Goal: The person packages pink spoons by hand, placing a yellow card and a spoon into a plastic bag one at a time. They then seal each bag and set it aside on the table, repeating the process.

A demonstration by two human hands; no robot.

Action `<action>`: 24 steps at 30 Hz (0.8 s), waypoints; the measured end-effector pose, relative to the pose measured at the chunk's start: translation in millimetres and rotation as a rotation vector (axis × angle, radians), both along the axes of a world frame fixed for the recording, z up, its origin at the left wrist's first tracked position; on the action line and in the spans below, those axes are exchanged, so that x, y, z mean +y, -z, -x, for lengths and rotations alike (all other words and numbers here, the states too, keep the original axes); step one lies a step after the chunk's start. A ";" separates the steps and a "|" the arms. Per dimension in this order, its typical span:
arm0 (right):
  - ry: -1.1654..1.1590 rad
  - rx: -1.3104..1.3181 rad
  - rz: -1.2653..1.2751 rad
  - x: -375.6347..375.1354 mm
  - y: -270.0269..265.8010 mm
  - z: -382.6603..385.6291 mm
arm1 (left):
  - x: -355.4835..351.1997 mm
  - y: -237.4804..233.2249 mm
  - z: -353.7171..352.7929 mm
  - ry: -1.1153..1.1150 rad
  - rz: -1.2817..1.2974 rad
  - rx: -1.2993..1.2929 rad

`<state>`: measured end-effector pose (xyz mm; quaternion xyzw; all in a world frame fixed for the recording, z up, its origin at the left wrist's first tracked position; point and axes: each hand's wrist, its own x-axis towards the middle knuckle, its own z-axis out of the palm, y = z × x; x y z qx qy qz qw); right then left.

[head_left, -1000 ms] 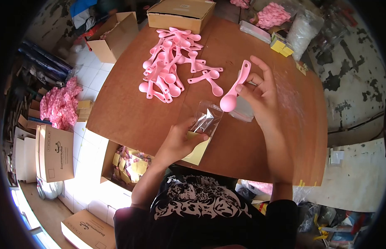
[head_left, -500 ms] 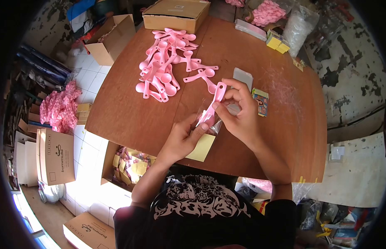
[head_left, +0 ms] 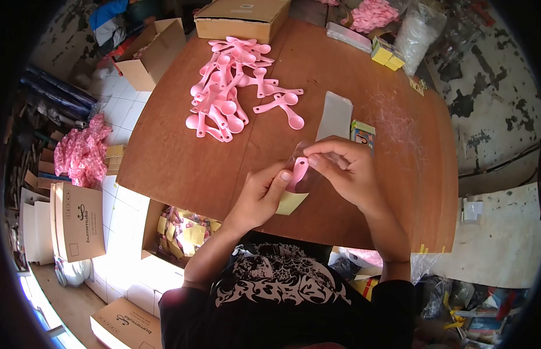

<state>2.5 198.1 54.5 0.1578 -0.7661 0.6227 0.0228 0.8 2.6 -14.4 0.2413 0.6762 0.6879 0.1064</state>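
At the far left of the frame a pink bundle (head_left: 78, 148) lies on the floor, with a printed cardboard box (head_left: 78, 218) below it. Nearer the middle, an open box of yellow packets (head_left: 180, 230) sits under the edge of the worktop (head_left: 183, 157). A pile of pink spoons (head_left: 227, 81) spreads over the upper middle of the worktop.

At the centre, your left hand (head_left: 259, 195) has its fingers curled shut on a yellow card (head_left: 291, 202), the thumb pressed up against a pink spoon (head_left: 298, 170). The spoon stands between your two hands, inside a clear bag (head_left: 301, 150) whose edges are hard to make out. Just to the right, your right hand (head_left: 346, 171) pinches the spoon's top with its fingers closed.

Above that hand lie a clear strip (head_left: 334, 116) and a small colourful box (head_left: 362, 132). Yellow boxes (head_left: 387, 55) sit at the upper right.
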 end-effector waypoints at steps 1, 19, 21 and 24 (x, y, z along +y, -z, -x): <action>0.053 0.112 -0.050 3.1 -14.0 -2.3 | 0.6 -7.0 -2.7 -0.005 -0.025 0.027; 0.032 0.268 -0.330 29.6 -39.5 -10.7 | 11.0 -23.3 4.2 -0.188 0.004 0.312; -0.024 0.100 -0.143 23.0 -24.0 -21.5 | 14.6 -28.2 3.9 -0.122 -0.121 0.332; -0.019 -0.087 -0.039 14.5 -22.0 -31.6 | 12.7 -30.8 -6.5 0.089 -0.262 -0.247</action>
